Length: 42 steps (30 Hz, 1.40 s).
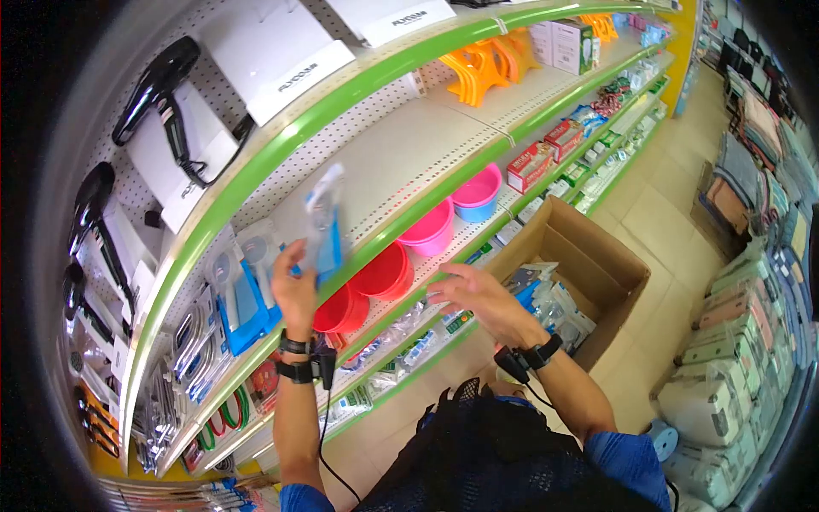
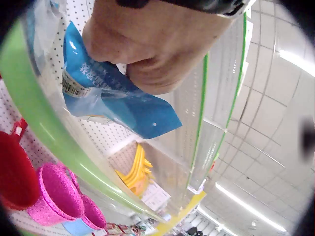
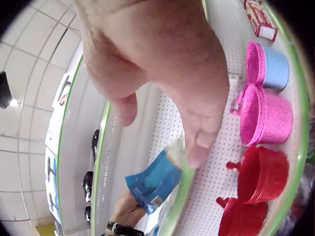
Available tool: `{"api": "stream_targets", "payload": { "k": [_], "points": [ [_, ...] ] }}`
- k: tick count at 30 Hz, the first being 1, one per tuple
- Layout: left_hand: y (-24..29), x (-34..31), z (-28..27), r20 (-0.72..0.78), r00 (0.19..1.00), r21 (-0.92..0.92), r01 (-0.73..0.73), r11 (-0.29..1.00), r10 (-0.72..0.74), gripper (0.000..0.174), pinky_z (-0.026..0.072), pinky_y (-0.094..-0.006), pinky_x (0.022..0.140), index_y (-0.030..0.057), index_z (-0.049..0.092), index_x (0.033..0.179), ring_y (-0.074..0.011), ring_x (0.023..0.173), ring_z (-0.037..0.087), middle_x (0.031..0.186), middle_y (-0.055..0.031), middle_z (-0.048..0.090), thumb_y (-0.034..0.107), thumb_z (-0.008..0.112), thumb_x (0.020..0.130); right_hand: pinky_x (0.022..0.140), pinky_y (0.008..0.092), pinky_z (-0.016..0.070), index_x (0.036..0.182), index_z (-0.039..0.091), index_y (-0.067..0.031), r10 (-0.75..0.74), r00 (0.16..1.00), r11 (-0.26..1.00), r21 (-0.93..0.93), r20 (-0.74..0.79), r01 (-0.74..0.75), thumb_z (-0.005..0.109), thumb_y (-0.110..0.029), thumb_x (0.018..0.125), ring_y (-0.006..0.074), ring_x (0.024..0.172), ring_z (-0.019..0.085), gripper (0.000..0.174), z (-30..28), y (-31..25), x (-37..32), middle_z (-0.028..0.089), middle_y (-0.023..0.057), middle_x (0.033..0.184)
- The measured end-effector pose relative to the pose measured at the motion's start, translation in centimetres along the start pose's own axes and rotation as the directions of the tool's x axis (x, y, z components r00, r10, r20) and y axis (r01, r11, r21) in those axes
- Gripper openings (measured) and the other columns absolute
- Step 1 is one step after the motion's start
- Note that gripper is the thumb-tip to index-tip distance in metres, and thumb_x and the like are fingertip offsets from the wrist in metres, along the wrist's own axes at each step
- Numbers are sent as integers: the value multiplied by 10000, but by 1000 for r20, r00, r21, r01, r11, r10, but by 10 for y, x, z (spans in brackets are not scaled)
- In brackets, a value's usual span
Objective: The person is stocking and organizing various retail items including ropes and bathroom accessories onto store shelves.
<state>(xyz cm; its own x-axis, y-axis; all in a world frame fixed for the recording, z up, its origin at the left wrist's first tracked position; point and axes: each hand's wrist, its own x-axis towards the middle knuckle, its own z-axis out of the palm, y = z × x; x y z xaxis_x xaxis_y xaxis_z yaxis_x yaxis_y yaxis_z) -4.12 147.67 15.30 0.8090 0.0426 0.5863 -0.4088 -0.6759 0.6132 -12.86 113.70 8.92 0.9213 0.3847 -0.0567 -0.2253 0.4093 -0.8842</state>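
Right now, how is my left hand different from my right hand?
Your left hand grips a blue packet; your right hand is empty. The left hand's fingers are bent, the right hand's loosely extended. The right hand is nearer the cardboard box than the left hand. Both wrists have black straps.

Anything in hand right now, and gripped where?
Yes: a blue-and-clear packet, held in the left hand near an edge of its blue part. The right hand holds nothing.
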Motion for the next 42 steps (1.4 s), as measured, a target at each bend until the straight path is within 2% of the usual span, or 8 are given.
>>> {"api": "stream_targets", "payload": {
  "k": [4,11,16,18,25,31,38,42],
  "points": [
    [79,-35,17,76,997,-105,-16,994,24,516,521,-323,811,83,676,1210,-245,1118,641,1272,-108,652,-108,604,736,1031,406,484,1567,124,19,-119,985,992,55,125,112,624,-309,1004,277,1247,572,821,42,-7,16,502,205,1440],
    [146,-82,33,290,894,-156,-308,939,341,328,541,-383,887,31,706,1112,-335,1116,629,1356,-203,571,-69,676,801,823,314,537,1198,633,18,-184,950,958,169,-254,231,618,-119,977,149,903,660,260,63,-18,13,696,62,1028],
    [146,-77,16,373,821,-273,-349,896,433,281,520,-423,939,41,707,1102,-355,1119,626,1375,-205,567,64,754,825,773,307,535,1151,648,31,-172,906,982,9,-386,190,621,-42,933,142,846,656,231,25,-13,-12,702,75,1025],
    [124,-61,1,338,821,70,-509,858,460,336,487,-457,1002,24,697,1137,-369,1171,611,1374,-210,570,112,764,820,787,310,565,1169,638,20,-167,874,985,-30,-456,172,629,-31,919,163,865,686,256,-11,-4,-26,706,88,1026],
    [-84,-30,-75,122,992,716,-98,692,13,563,361,-489,1124,-33,589,1308,-465,1326,467,1427,-311,495,357,692,916,806,334,542,1156,636,56,-255,487,953,-132,-835,273,606,-4,911,186,873,670,254,-107,-4,-111,702,106,1044],
    [-91,-29,-88,181,970,608,17,794,-160,627,357,-457,1127,-42,475,1425,-430,1347,466,1431,-297,501,355,631,965,725,354,512,1071,610,101,-241,293,967,-255,-925,-8,539,24,857,214,834,646,239,-206,80,-153,677,166,1005],
    [-86,-20,-101,146,968,665,58,744,-206,566,434,-445,1038,-45,509,1387,-424,1242,563,1334,-283,589,253,677,935,694,395,509,1124,626,115,172,353,955,68,-920,-288,548,-34,869,258,884,664,305,-290,188,-148,691,210,997],
    [-89,-24,-110,164,973,759,-19,651,-163,540,436,-448,1035,-50,530,1363,-430,1236,564,1331,-281,592,248,676,938,553,464,476,1046,657,70,73,277,836,-92,-958,-541,536,-47,902,279,709,659,221,-340,258,-133,679,195,892]
  ]
}}
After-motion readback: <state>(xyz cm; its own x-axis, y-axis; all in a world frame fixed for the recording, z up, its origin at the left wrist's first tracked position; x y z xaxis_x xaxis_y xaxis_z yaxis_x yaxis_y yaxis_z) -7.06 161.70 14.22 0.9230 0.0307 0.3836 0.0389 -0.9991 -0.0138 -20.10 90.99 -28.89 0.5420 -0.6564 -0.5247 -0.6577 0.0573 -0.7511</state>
